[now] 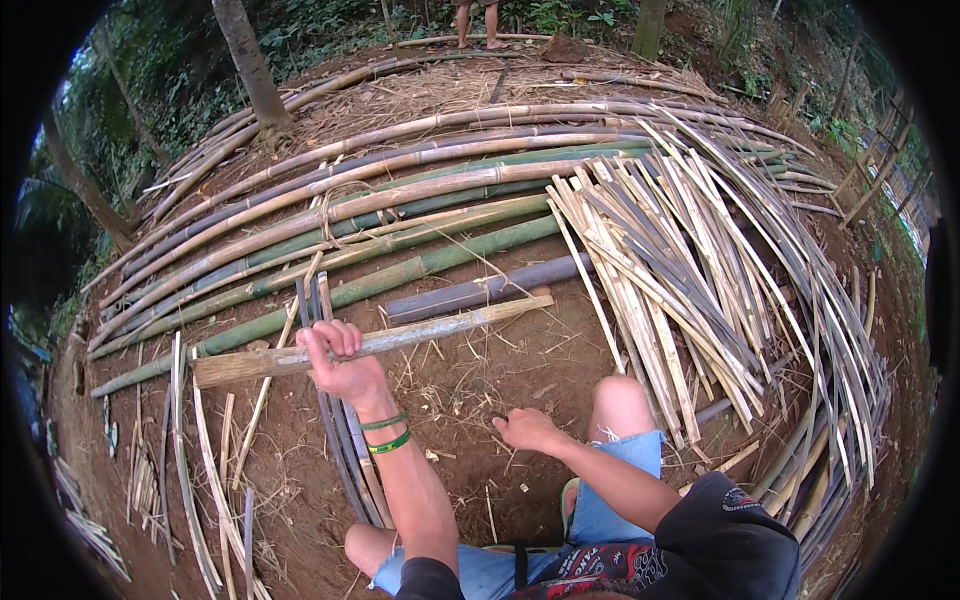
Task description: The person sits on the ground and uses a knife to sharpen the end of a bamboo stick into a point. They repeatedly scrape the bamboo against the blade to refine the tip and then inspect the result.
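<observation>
My left hand (342, 368) is closed around a long, narrow wooden board (450, 325), held crosswise in front of me. The board is brown at its left end, with a pale grey, worn stretch to the right of the hand. Lower and to the right, my right hand (528, 431) is closed over the bare soil near my knee. A small dark spot shows at its fingertips; what it holds, if anything, is too small to name. Dark split strips (345, 450) lie below the board, beside my left forearm.
Whole bamboo poles (430, 262) lie in rows across the ground ahead. A large pile of split bamboo strips (670, 290) spreads to the right, with longer strips (850, 370) curving beyond it. More strips (205, 480) lie at left. A person's legs (478, 25) stand at the far edge, near trees.
</observation>
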### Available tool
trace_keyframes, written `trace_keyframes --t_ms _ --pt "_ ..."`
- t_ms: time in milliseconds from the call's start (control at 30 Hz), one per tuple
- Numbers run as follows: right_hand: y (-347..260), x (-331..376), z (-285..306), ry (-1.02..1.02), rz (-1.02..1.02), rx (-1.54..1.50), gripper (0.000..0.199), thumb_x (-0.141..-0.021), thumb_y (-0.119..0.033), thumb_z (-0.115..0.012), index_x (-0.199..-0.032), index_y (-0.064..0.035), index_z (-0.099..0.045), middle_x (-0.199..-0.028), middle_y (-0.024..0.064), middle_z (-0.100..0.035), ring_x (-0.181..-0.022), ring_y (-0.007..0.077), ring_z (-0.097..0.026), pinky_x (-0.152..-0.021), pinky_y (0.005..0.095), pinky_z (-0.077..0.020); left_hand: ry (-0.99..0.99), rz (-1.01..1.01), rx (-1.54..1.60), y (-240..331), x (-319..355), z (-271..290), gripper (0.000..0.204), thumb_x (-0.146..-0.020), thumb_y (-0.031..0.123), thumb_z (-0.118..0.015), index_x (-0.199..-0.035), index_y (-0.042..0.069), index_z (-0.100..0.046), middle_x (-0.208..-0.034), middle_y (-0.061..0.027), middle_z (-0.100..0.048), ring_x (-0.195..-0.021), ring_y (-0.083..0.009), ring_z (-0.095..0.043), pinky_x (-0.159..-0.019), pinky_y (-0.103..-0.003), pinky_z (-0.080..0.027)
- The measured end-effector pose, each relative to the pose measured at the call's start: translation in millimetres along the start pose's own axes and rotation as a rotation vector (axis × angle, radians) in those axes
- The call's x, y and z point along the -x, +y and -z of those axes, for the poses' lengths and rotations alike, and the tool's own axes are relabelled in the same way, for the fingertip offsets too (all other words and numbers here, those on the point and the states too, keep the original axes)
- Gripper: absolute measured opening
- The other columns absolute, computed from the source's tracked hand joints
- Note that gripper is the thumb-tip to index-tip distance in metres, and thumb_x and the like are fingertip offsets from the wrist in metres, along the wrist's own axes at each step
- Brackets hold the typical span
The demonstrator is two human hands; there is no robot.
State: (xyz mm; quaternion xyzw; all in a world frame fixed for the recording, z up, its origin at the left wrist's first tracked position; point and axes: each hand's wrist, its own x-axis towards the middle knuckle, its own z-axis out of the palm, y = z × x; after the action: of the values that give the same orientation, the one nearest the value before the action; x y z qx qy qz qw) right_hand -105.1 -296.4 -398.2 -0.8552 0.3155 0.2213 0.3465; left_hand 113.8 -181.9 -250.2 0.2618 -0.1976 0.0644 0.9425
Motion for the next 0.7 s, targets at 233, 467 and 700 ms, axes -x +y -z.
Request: trace_keyframes --t_ms 233,467,700 --pt "7 -4 2 -0.046 0.023 -0.040 0.058 -0.098 -0.047 -0.042 -0.094 0.0020 -0.071 -0.107 0.0241 -0.068 -0.109 0.0408 -0.062 -0.095 0.0496 -0.0474 -0.026 -0.214 -0.196 135 -15 -107 0.038 -0.104 0.022 -0.040 -0.068 0.014 -0.033 -0.060 0.0032 -0.027 -0.049 -0.0071 -0.025 -0.046 -0.023 -0.023" --pt "16 0 8 -0.091 0.030 -0.043 0.056 -0.097 -0.049 -0.045 -0.101 0.0002 -0.070 -0.112 0.0210 -0.068 -0.112 0.0366 -0.062 -0.095 0.0485 -0.0478 -0.062 -0.184 -0.280 179 -6 -119 0.037 -0.104 0.021 -0.043 -0.069 0.013 -0.032 -0.061 0.0023 -0.028 -0.052 -0.0070 -0.027 -0.049 -0.023 -0.025" --pt "31 -5 2 0.021 0.059 -0.094 0.061 -0.096 -0.052 -0.043 -0.110 0.0031 -0.067 -0.120 0.0244 -0.063 -0.116 0.0379 -0.059 -0.097 0.0484 -0.0463 0.037 -0.181 -0.366 152 -8 -114 0.031 -0.103 0.024 -0.046 -0.075 0.012 -0.037 -0.066 0.0019 -0.031 -0.056 -0.0068 -0.028 -0.051 -0.024 -0.023"
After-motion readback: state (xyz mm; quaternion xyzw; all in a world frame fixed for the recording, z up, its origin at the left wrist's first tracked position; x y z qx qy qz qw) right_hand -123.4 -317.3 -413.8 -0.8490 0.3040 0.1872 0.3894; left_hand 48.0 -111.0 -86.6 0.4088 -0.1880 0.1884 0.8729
